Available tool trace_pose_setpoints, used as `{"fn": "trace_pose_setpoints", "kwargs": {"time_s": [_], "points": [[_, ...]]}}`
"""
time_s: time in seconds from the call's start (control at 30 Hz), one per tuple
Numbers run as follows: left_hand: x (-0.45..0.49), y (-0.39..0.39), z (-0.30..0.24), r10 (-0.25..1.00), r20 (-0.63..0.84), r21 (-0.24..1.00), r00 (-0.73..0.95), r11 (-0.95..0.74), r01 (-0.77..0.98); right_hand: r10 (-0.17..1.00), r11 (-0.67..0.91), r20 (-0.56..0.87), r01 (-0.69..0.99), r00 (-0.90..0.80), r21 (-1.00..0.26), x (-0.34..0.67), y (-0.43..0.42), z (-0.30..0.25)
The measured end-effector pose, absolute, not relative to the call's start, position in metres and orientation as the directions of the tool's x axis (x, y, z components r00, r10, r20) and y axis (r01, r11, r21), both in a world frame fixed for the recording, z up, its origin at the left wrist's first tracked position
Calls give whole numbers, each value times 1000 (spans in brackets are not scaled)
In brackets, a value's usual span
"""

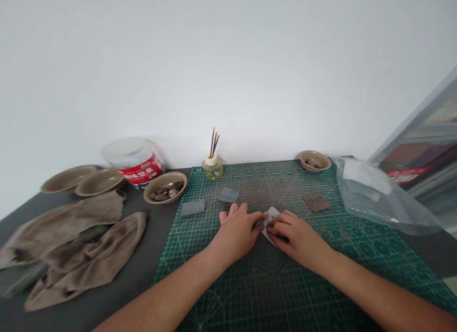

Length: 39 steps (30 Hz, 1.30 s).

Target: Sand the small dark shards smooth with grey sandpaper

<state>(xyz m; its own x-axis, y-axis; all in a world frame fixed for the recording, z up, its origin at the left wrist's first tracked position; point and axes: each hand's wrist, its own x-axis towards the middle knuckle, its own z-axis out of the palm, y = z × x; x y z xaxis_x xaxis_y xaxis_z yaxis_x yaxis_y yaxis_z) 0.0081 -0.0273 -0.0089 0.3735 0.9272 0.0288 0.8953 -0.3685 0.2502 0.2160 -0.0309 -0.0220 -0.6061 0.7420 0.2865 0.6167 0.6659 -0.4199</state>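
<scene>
Green cutting mat (221, 294), gray table (143, 270), white wall (228, 60)

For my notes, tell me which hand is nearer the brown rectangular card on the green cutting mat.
Right. The right hand lies below and left of the brown rectangular card, apart from it; the left hand lies farther left.
</scene>
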Motion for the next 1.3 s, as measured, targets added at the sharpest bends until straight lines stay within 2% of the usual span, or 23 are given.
{"fn": "trace_pose_setpoints", "kwargs": {"time_s": [0.13, 0.3, 0.47, 0.67, 0.83, 1.03, 1.2, 1.3], "points": [[8, -28, -9, 929, 30, 260, 368, -362, 895, 828, 561, 277, 723, -488, -404, 220, -30, -21], [7, -28, -9, 924, 49, 268, 380, -378, 886, 766, 636, 267, 627, -585, -451, 215, -30, -22], [7, -29, -10, 928, 52, 281, 369, -368, 886, 831, 556, 278, 705, -481, -441, 217, -25, -24], [7, -30, -12, 922, 66, 283, 383, -385, 878, 782, 616, 270, 633, -561, -468, 218, -29, -28], [6, -30, -12, 921, 69, 279, 384, -387, 879, 827, 562, 286, 684, -485, -466, 216, -18, -28], [6, -29, -11, 924, 57, 289, 379, -378, 879, 790, 606, 263, 644, -553, -466, 214, -32, -22], [7, -29, -10, 922, 64, 301, 381, -382, 874, 845, 534, 277, 692, -458, -486, 211, -28, -24], [7, -29, -10, 925, 52, 301, 375, -373, 878, 814, 577, 266, 661, -516, -480, 208, -29, -23]]}}
